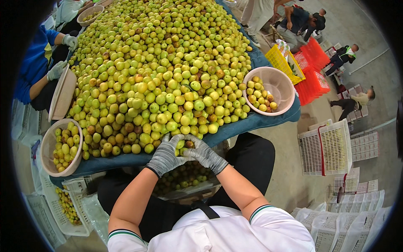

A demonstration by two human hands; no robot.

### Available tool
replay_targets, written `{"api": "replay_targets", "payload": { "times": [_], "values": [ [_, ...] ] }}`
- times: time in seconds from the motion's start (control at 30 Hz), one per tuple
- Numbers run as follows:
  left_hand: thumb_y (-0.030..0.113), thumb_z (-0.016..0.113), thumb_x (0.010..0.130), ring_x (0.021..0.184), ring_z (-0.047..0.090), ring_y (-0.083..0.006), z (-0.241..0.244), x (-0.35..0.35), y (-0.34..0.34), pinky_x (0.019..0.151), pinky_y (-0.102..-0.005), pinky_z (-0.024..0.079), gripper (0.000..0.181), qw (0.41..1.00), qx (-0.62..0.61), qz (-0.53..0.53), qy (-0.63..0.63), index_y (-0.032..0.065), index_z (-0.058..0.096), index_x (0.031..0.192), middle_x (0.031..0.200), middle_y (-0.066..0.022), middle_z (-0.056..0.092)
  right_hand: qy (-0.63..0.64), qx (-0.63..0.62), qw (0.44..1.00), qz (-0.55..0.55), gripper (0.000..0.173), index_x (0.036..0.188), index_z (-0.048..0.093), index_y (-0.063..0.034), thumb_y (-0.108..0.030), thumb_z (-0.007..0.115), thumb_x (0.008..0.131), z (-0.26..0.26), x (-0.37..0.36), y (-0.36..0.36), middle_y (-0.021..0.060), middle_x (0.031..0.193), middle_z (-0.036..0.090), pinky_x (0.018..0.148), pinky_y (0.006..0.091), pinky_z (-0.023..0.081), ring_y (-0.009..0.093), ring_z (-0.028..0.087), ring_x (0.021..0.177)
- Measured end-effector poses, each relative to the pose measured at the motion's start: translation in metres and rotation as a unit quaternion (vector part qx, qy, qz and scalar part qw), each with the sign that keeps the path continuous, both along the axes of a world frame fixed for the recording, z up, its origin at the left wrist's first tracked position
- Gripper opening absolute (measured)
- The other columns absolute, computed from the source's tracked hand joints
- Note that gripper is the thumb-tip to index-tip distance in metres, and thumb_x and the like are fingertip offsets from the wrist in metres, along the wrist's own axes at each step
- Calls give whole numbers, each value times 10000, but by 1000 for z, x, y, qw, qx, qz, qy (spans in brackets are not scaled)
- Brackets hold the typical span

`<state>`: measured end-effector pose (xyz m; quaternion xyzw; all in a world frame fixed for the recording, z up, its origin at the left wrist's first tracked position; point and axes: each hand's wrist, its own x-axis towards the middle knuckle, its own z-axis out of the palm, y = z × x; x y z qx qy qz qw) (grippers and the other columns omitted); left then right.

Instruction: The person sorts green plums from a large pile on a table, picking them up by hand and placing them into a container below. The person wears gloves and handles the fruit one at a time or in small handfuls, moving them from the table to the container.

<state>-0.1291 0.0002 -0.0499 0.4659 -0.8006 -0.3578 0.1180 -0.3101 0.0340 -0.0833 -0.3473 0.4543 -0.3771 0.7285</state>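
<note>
A large heap of green-yellow fruits [157, 72], jujubes by their look, covers a blue padded table [242, 124]. Some of them have brown patches. Grey knitted gloves cover both my hands. At the table's front edge, my left hand [167, 155] and my right hand [206, 154] meet fingertip to fingertip, cupped around a few fruits [180, 145]. One of these fruits is reddish brown. Fingers hide part of the handful. Below my hands, more fruits [185, 182] lie in a container between my knees.
Plastic baskets with picked fruits stand at the table's left corner [45, 151] and right corner [285, 91]. A gloved co-worker [34, 66] sits at left beside another basket [63, 94]. Yellow [281, 63], red [311, 85] and white crates [326, 149] stand at right; people are behind.
</note>
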Motion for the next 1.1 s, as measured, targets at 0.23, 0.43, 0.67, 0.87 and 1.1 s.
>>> {"api": "replay_targets", "payload": {
  "times": [0.23,0.43,0.67,0.87,1.1],
  "values": [
    [333,906,624,1184,543,-370,-2,9,-3,1021,-413,459,825,988,133,-34,69,56,531,1306,1290,-226,529,-77,90,992,-45,570,1424,440,-99,-141,686,912,12,-1,11,55,1208,574,825,354,602,172,613,1082],
    [282,890,643,1154,533,-363,-6,30,39,1011,-407,465,768,985,132,-93,67,84,551,1303,1254,-206,498,-133,101,979,-115,418,1381,457,-63,-121,551,978,4,29,75,92,1306,547,1004,394,513,214,554,1226],
    [255,857,673,1173,525,-389,4,33,48,1010,-419,466,758,985,107,-132,20,63,517,1323,1303,-211,450,-73,89,989,-88,386,1335,531,-89,-110,587,954,-32,29,86,60,1192,592,923,306,512,146,583,1055],
    [318,746,812,1116,588,-352,3,43,42,979,-412,482,595,992,29,-126,-4,50,530,1297,1215,-183,588,86,80,988,-101,357,1249,536,-75,-341,546,1011,17,25,69,0,917,593,565,205,452,69,531,664],
    [196,807,789,885,642,-256,27,32,33,804,-351,547,508,975,155,-59,148,16,599,1216,1038,-131,635,-266,103,948,-144,594,1408,403,-38,-499,388,1035,34,18,64,119,1339,524,979,408,499,244,601,1110]
  ]
}}
